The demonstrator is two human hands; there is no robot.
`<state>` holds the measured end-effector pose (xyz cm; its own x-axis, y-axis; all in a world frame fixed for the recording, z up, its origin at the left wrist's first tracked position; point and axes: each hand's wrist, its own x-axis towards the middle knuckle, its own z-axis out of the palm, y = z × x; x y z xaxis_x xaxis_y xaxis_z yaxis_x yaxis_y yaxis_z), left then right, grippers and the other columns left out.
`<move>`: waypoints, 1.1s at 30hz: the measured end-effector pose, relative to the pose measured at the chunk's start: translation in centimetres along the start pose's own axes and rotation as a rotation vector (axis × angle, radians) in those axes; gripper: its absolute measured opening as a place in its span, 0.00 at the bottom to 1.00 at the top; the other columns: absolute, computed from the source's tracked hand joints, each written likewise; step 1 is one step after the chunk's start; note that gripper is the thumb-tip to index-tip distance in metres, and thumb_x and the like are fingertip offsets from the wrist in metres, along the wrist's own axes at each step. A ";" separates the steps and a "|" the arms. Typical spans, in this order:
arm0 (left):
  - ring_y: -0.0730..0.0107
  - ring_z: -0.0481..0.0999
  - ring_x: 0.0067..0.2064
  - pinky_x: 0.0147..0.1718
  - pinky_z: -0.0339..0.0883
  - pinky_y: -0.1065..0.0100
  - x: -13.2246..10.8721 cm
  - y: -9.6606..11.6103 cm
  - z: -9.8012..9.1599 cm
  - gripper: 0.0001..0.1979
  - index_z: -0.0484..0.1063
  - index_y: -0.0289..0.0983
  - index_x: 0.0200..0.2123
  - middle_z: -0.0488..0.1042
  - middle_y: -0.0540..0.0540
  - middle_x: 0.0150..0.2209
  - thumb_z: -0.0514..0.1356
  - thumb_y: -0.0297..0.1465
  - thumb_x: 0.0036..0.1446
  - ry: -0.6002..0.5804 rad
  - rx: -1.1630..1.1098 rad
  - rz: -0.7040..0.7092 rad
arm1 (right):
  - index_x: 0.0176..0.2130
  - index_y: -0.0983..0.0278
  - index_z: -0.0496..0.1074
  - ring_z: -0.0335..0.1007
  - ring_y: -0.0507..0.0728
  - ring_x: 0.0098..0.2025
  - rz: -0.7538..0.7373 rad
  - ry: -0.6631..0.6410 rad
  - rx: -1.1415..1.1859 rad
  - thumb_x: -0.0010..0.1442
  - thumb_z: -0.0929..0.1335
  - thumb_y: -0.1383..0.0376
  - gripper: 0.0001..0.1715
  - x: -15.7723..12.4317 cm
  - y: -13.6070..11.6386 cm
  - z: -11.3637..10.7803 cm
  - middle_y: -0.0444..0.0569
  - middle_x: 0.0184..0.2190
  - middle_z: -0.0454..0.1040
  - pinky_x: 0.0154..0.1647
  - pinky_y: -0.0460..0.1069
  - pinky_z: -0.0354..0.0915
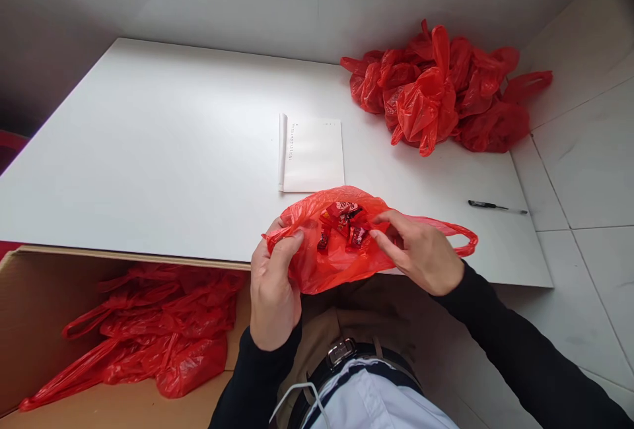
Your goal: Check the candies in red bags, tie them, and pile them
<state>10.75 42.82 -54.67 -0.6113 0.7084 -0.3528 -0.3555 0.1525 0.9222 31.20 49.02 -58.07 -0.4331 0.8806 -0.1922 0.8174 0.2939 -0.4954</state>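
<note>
A red plastic bag is spread open at the near edge of the white table, with several small wrapped sweets in red and dark wrappers inside it. My left hand grips the bag's left rim between thumb and fingers. Over the bag's right side reaches my right hand, its thumb and forefinger apart beside the sweets and no sweet visibly held. One bag handle sticks out to the right, beyond that hand.
On the white table lie a notepad and a pen. Several tied red bags are piled at the back right against the wall. At lower left, a cardboard box holds more red bags.
</note>
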 end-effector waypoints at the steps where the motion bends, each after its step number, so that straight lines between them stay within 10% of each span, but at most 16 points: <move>1: 0.62 0.80 0.41 0.40 0.74 0.69 -0.1 0.1 -0.1 0.07 0.80 0.38 0.33 0.80 0.47 0.35 0.69 0.34 0.52 -0.052 -0.017 -0.018 | 0.54 0.62 0.71 0.75 0.62 0.39 -0.028 0.094 -0.045 0.71 0.63 0.57 0.18 -0.3 0.6 -0.4 0.52 0.38 0.78 0.42 0.54 0.66; 5: 0.63 0.81 0.41 0.40 0.74 0.69 -0.5 0.2 -0.3 0.08 0.79 0.39 0.41 0.81 0.48 0.40 0.67 0.31 0.58 -0.230 -0.048 -0.064 | 0.63 0.65 0.66 0.68 0.71 0.55 -0.056 0.250 -0.291 0.66 0.68 0.55 0.31 -1.1 3.6 -1.8 0.62 0.54 0.73 0.56 0.65 0.63; 9: 0.64 0.80 0.39 0.38 0.73 0.69 -0.6 0.2 0.0 0.09 0.78 0.38 0.43 0.80 0.47 0.39 0.67 0.31 0.58 -0.232 -0.046 -0.061 | 0.52 0.60 0.75 0.75 0.62 0.34 0.156 0.082 -0.087 0.65 0.69 0.53 0.20 -1.3 5.2 -3.2 0.47 0.31 0.78 0.42 0.58 0.69; 22: 0.71 0.74 0.34 0.36 0.69 0.73 -2.8 2.0 -0.6 0.07 0.75 0.40 0.40 0.74 0.50 0.34 0.67 0.34 0.59 -0.216 0.133 0.093 | 0.56 0.50 0.75 0.77 0.58 0.42 0.039 0.540 0.345 0.59 0.76 0.61 0.26 -3.9 0.0 -9.7 0.47 0.46 0.78 0.36 0.51 0.77; 33: 0.74 0.76 0.29 0.29 0.70 0.78 -2.9 2.2 -1.3 0.19 0.71 0.42 0.48 0.78 0.51 0.34 0.70 0.37 0.56 -0.036 0.379 0.168 | 0.58 0.51 0.74 0.76 0.59 0.41 -0.012 0.456 0.521 0.57 0.75 0.65 0.30 -4.4 0.1 -9.4 0.45 0.39 0.77 0.36 0.54 0.73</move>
<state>10.79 40.19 -51.84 -0.6115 0.7675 -0.1924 0.0373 0.2709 0.9619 36.72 48.69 -49.36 -0.1447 0.9802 0.1351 0.4748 0.1886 -0.8597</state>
